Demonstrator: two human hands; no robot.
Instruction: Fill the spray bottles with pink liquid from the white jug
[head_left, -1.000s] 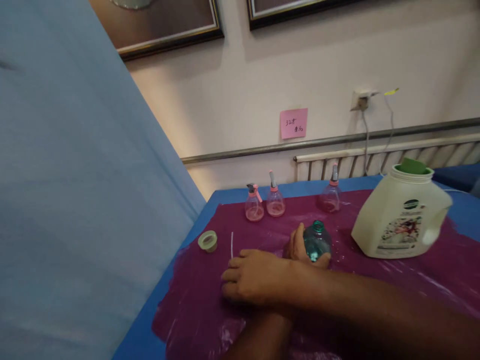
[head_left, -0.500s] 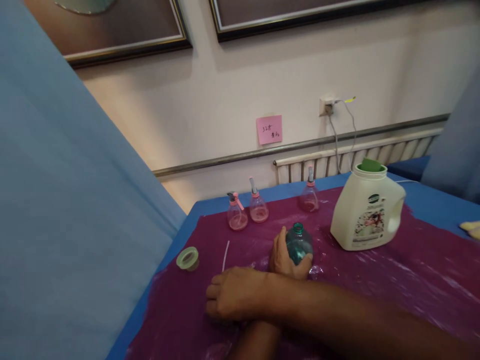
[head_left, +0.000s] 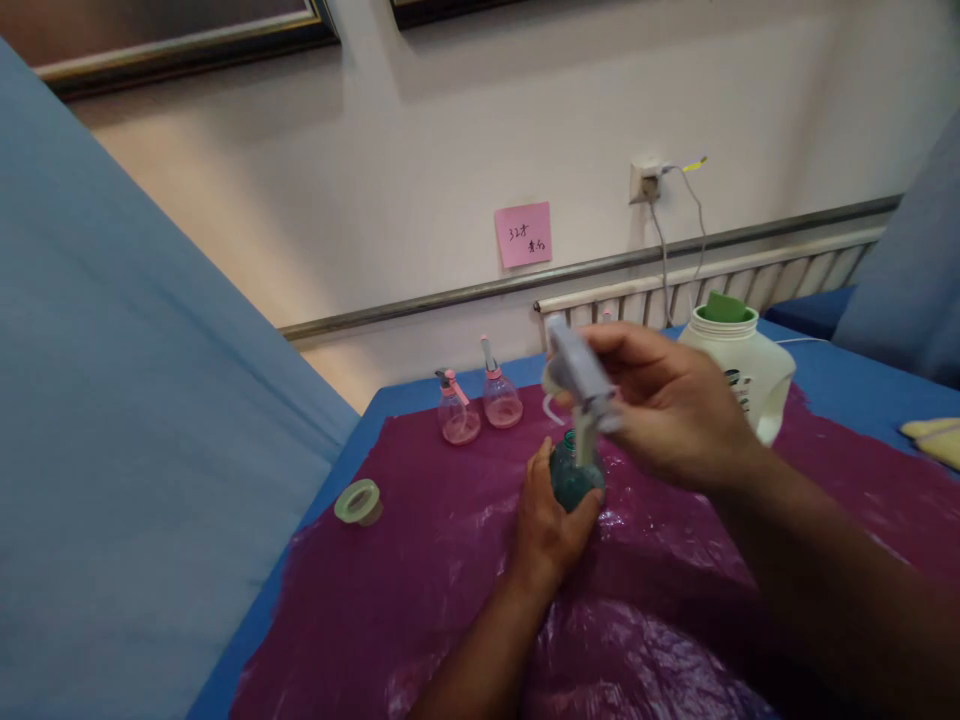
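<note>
My left hand [head_left: 546,518] is wrapped round a small teal bottle [head_left: 573,478] standing on the purple plastic sheet [head_left: 450,560]. My right hand [head_left: 664,405] is raised just above the bottle and pinches a grey spray-pump head [head_left: 576,370], blurred by motion, with its thin tube hanging down toward the bottle's open neck.
Two small pink spray bottles [head_left: 457,410] [head_left: 501,397] stand behind on the left. A white detergent jug [head_left: 742,362] with a green opening stands at the right, partly hidden by my hand. A pale green cap [head_left: 358,501] lies near the sheet's left edge. Blue cloth [head_left: 112,450] hangs at left.
My right hand has lifted from the sheet on the left, where it lay crossed over my left arm, and now holds the pump head above the teal bottle. The thin white tube is gone from the sheet.
</note>
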